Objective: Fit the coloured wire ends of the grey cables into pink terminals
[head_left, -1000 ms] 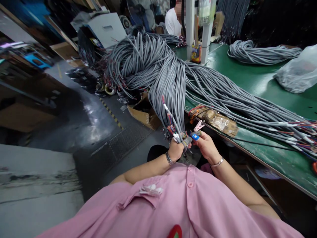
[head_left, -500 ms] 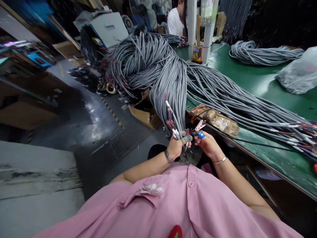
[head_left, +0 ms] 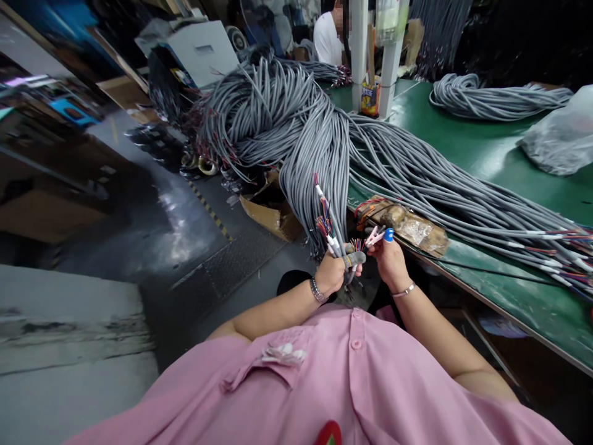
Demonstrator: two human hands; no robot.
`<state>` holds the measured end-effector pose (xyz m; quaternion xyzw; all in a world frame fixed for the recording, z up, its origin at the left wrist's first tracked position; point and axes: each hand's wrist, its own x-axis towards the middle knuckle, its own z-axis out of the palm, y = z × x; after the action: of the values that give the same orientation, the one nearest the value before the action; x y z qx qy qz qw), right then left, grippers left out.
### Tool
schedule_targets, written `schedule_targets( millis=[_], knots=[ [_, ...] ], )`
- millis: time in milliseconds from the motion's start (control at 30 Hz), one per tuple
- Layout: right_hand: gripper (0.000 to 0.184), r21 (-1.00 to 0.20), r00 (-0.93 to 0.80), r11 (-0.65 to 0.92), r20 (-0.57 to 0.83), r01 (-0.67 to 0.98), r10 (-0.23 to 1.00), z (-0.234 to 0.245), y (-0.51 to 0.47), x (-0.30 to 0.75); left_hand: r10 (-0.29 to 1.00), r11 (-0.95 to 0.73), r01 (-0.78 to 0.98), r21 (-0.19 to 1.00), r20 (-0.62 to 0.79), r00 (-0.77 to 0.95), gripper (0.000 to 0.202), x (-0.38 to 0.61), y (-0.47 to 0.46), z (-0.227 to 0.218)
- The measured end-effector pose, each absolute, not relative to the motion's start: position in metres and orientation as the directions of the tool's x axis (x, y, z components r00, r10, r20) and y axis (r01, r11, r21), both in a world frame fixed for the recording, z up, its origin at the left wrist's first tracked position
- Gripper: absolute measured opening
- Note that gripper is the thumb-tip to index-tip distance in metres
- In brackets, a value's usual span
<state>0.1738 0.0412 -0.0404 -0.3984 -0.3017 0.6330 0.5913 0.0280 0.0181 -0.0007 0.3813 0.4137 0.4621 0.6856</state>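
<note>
My left hand (head_left: 331, 272) is closed around the ends of several grey cables, with grey coverings on its fingers. Thin coloured wires (head_left: 358, 245) fan out from a stripped cable end beside its thumb. More stripped ends with white sleeves (head_left: 332, 244) rise above this hand. My right hand (head_left: 391, 266), a blue cap (head_left: 388, 235) on its thumb, is closed just right of the fanned wires. A pink clip (head_left: 374, 236) appears at its fingertips; whether they grip it or only touch it, I cannot tell.
A large heap of grey cables (head_left: 319, 136) drapes over the green table (head_left: 486, 154) and its edge. A taped wooden block (head_left: 407, 225) lies near that edge. Below are an open cardboard box (head_left: 273, 216) and, farther left, dark floor. A person in white (head_left: 327, 40) is behind.
My right hand has turned more upright, its blue-capped thumb rising up and to the right. My left hand, with the cable ends, has shifted slightly right.
</note>
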Motion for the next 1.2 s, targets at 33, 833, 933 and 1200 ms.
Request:
schedule_targets(
  millis=[33, 833, 933, 1200],
  knots=[
    [0.050, -0.818, 0.007, -0.125, -0.156, -0.561, 0.988, -0.040, 0.042, 0.173, 0.948, 0.281, -0.318, 0.906, -0.210, 0.240, 0.035, 0.028, 0.018, -0.001],
    [0.038, -0.685, -0.089, -0.219, -0.220, -0.695, 0.971, -0.025, 0.038, 0.173, 0.970, 0.209, -0.250, 0.945, -0.168, 0.175, 0.034, 0.025, 0.008, -0.004],
    [0.032, -0.709, -0.037, -0.164, -0.190, -0.686, 0.981, -0.024, 0.037, 0.173, 0.975, 0.209, -0.296, 0.932, -0.174, 0.142, 0.034, 0.027, 0.008, -0.004],
    [0.049, -0.817, 0.010, -0.092, -0.119, -0.570, 0.993, -0.039, 0.040, 0.173, 0.971, 0.232, -0.312, 0.922, -0.197, 0.138, 0.033, 0.033, 0.013, -0.003]
  ],
)
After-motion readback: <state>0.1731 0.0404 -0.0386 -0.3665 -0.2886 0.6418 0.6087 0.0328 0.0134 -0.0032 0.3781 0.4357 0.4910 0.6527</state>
